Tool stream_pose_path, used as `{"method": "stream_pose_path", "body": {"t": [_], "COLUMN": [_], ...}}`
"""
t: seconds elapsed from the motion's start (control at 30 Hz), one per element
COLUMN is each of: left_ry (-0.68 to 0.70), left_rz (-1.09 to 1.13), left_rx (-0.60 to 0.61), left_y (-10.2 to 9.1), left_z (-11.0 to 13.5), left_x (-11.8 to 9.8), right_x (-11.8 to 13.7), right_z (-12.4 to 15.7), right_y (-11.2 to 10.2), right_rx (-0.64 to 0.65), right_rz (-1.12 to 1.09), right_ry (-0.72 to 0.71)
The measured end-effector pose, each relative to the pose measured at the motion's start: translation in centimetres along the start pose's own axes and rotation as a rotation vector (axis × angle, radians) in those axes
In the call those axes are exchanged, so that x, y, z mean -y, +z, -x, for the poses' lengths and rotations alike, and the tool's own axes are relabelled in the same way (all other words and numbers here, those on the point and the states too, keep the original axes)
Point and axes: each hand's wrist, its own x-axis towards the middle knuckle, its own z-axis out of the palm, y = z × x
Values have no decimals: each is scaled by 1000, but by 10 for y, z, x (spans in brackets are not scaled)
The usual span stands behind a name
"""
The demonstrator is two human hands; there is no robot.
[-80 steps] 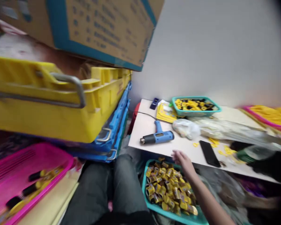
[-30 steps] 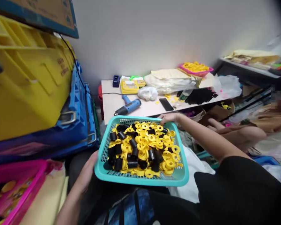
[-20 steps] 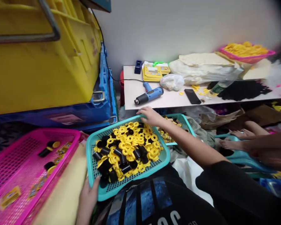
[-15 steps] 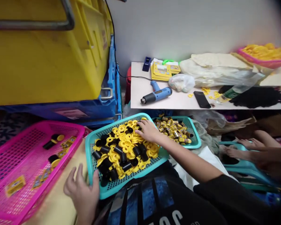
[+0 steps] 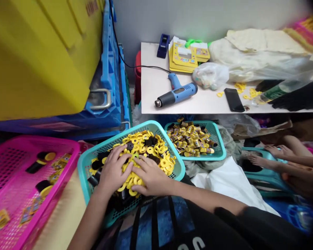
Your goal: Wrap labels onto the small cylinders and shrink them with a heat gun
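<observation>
A teal mesh basket sits at my lap, holding many yellow plastic rings and short black tubes. My left hand lies over the left part of the pile, fingers stretched out and slightly apart on the rings. Beside it, my right hand rests palm down on the middle, its fingers spread and pointing left. Both hands touch the pieces, and a small greenish-yellow ring shows between their fingertips. What lies under the palms is hidden.
A pink basket with a few yellow-black pieces stands left. Behind is a second teal basket of labelled yellow pieces. A heat gun and a phone lie on the white table. Another person's hands are at right.
My left hand has come from outside the basket's left edge onto the pile. My right hand has moved nearer and left, beside it. The view has shifted.
</observation>
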Motion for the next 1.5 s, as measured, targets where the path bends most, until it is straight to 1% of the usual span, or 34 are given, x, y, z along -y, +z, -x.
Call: {"method": "stream_pose_path", "body": {"t": [0.07, 0.1, 0.17, 0.23, 0.27, 0.3, 0.37, 0.4, 0.47, 0.5, 0.53, 0.6, 0.67, 0.7, 0.73, 0.83, 0.9, 0.93, 1.0, 1.07, 1.13, 1.2, 1.27, 1.4, 1.5], "left_ry": [-3, -2, 20, 43, 49, 52, 54, 52, 34, 21, 8, -15, -38, -49, -56, -31, -10, -10, -36, -89, -147, -180, -182, -151, -166], "left_rz": [39, 60, 102, 132, 141, 143, 131, 119, 99, 97, 97, 69, -8, -49, -80, -108, -113, -115, -121, -129, -149, -190, -243, -300, -322], "left_rx": [-80, -112, -161, -215, -237, -249, -252, -252, -264, -256, -219, -68, 100, 156, 186, 194, 166, 147, 116, 100, 95, 98, 114, 186, 252], "left_y": [0, 1, 4, 6, 5, 4, -3, -7, -14, -16, -17, -15, -10, -7, -5, -3, -2, -1, 1, 4, 6, 8, 10, 16, 18], "left_z": [11, 15, 18, 18, 17, 16, 12, 9, 0, -6, -12, -24, -31, -33, -32, -25, -20, -18, -18, -22, -29, -36, -44, -61, -68], "left_x": [-3, -5, -7, -7, -7, -6, -4, -4, -4, -4, -5, -7, -10, -11, -11, -13, -14, -14, -16, -19, -20, -21, -21, -21, -23], "right_x": [-6, -9, -17, -27, -32, -35, -37, -35, -26, -19, -13, -3, 1, 0, -3, -20, -33, -39, -47, -51, -51, -50, -50, -52, -52], "right_z": [6, 4, -10, -32, -43, -53, -64, -64, -56, -50, -42, -30, -24, -24, -26, -42, -60, -69, -86, -98, -103, -103, -101, -100, -97], "right_y": [-13, -21, -36, -47, -49, -49, -43, -39, -30, -27, -25, -25, -31, -34, -39, -51, -56, -57, -57, -55, -52, -50, -48, -47, -49], "right_rx": [-56, -104, -215, -277, -264, -221, -95, -37, 52, 90, 125, 170, 153, 127, 96, -20, -107, -127, -113, -67, -44, -28, -14, -8, -28], "right_rz": [-45, -61, -72, -51, -30, -2, 56, 70, 57, 41, 25, 21, 40, 50, 63, 134, 223, 277, 376, 437, 458, 475, 487, 491, 469], "right_ry": [-32, -25, 32, 141, 209, 270, 328, 315, 240, 202, 173, 138, 115, 116, 129, 219, 285, 323, 401, 465, 482, 482, 478, 479, 468]}}
